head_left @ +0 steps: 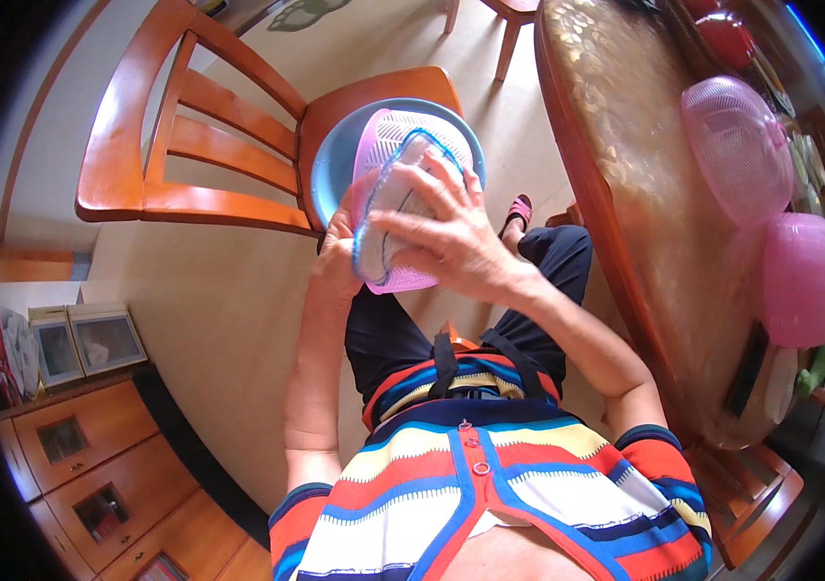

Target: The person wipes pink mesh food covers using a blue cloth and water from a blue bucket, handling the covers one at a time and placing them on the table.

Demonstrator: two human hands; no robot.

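Note:
My left hand [338, 250] grips the left side of a pink plastic basket [383, 134] with slotted walls, tilted up towards me. A greyish cloth [372, 256] with blue edging lies against the basket. Over that cloth spreads my right hand [456, 232], its fingers apart and pressing it to the plastic. Behind and partly under the basket is a light blue basin [329, 174], resting on the seat of a wooden chair [231, 154]. The basket hides much of the basin's inside.
To the right runs a wooden table [645, 174] with a shiny patterned cover. It bears a slotted pink basket [736, 149] and a pink plastic container [803, 279]. At lower left stands a wooden cabinet [107, 486]. Another chair [754, 501] is at lower right.

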